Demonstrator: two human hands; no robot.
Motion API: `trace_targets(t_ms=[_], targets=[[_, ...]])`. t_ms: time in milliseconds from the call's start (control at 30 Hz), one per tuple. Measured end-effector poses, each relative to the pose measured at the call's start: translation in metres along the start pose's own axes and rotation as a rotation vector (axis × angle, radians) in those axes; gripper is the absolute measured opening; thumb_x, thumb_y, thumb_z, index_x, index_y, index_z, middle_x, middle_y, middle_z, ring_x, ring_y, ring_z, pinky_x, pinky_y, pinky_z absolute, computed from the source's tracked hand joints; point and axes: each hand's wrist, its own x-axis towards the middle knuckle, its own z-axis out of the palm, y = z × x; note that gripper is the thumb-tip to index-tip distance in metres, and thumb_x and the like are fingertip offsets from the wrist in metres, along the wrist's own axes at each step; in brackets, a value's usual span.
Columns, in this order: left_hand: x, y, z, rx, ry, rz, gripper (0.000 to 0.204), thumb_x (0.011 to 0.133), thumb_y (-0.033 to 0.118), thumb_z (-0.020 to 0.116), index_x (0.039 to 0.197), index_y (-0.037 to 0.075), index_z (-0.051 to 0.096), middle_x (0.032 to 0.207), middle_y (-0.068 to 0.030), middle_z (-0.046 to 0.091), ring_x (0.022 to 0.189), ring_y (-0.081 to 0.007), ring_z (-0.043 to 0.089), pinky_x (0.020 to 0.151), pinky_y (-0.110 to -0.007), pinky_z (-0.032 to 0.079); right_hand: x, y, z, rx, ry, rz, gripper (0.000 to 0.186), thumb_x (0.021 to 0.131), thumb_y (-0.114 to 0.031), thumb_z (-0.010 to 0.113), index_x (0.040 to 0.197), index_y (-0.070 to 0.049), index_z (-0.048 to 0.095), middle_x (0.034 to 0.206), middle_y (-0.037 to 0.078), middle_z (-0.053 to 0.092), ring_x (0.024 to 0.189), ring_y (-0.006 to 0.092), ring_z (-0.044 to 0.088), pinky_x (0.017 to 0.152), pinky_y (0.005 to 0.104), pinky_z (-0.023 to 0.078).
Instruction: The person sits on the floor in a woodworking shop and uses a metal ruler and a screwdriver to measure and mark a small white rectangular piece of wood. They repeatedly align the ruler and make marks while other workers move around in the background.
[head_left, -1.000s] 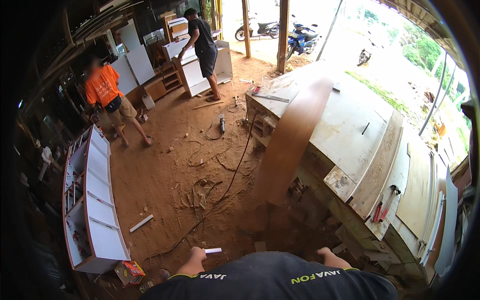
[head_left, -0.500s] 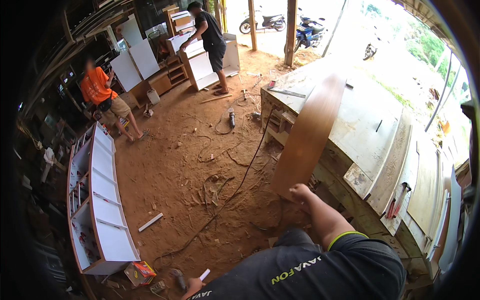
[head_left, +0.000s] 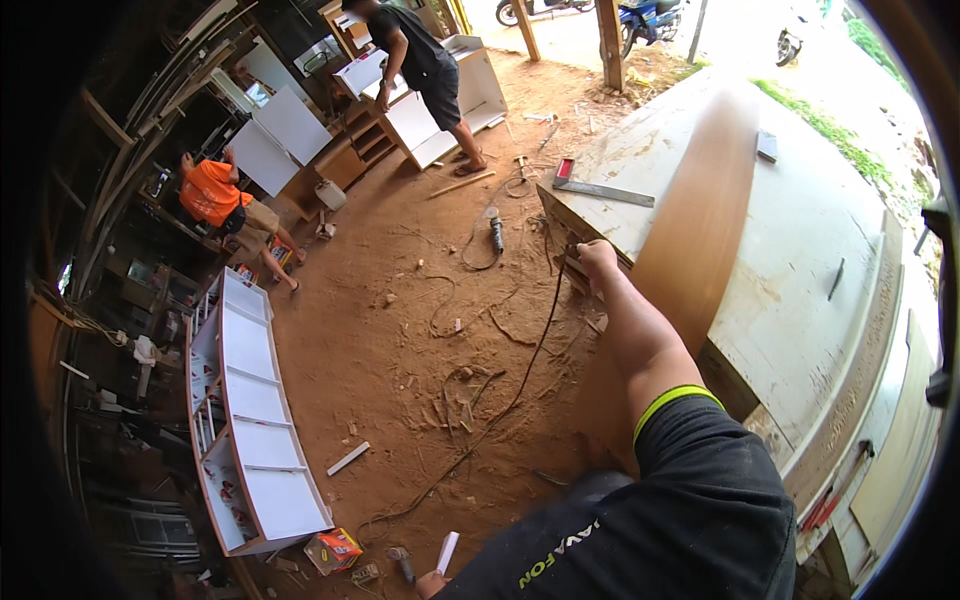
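My right hand (head_left: 598, 262) reaches forward with its fingers curled closed beside the corner of the pale workbench (head_left: 790, 215). A dark bit shows at its fingertips, too small to name; a black cable (head_left: 530, 372) runs down right beside it. A long brown wooden board (head_left: 700, 215) lies on the bench, its near end slanting down behind my right arm. My left hand (head_left: 432, 584), partly cut off at the lower edge, is closed on a short white strip (head_left: 448, 551). A dark-headed tool (head_left: 401, 563) is next to it; whether I hold it cannot be told.
A try square (head_left: 605, 190) and a small block (head_left: 767, 146) lie on the bench. An angle grinder (head_left: 496, 233) rests on the dirt floor. At left lies a white cabinet frame (head_left: 262, 410). One person (head_left: 425, 70) stands by another cabinet; another, in orange (head_left: 215, 193), bends.
My right hand has moved forward from the board's near end to the bench corner. The person in orange has bent and turned away. The view has shifted.
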Motion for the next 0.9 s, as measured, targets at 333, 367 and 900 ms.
trace_targets(t_ms=[333, 367, 900], targets=[[-0.043, 0.115, 0.027, 0.004, 0.100, -0.073, 0.019, 0.078, 0.013, 0.080, 0.093, 0.003, 0.075, 0.081, -0.0073, 0.073, 0.078, -0.0207, 0.069, 0.073, -0.036, 0.055, 0.134, -0.050, 0.006, -0.670, 0.247, -0.170, 0.057, 0.090, -0.032, 0.062, 0.138, -0.005, 0.048, 0.136, 0.015, 0.049, 0.132, 0.0327, 0.042, 0.111, 0.0464, 0.035], [-0.047, 0.121, 0.029, 0.009, 0.114, -0.084, 0.018, 0.078, 0.013, 0.079, 0.093, 0.004, 0.076, 0.081, -0.0077, 0.073, 0.078, -0.0211, 0.069, 0.073, -0.037, 0.055, 0.141, -0.051, 0.007, -0.691, 0.279, -0.254, 0.059, 0.091, -0.032, 0.062, 0.140, -0.005, 0.046, 0.136, 0.015, 0.048, 0.131, 0.0314, 0.042, 0.111, 0.0468, 0.034], [-0.115, 0.070, 0.007, 0.289, 0.226, -0.256, 0.022, 0.085, 0.025, 0.070, 0.094, 0.006, 0.077, 0.081, -0.0142, 0.073, 0.078, -0.0277, 0.072, 0.074, -0.042, 0.055, 0.187, -0.070, -0.016, -0.694, -0.113, -0.332, 0.055, 0.086, -0.033, 0.078, 0.119, 0.003, 0.054, 0.118, 0.026, 0.066, 0.115, 0.0397, 0.063, 0.096, 0.0454, 0.051]])
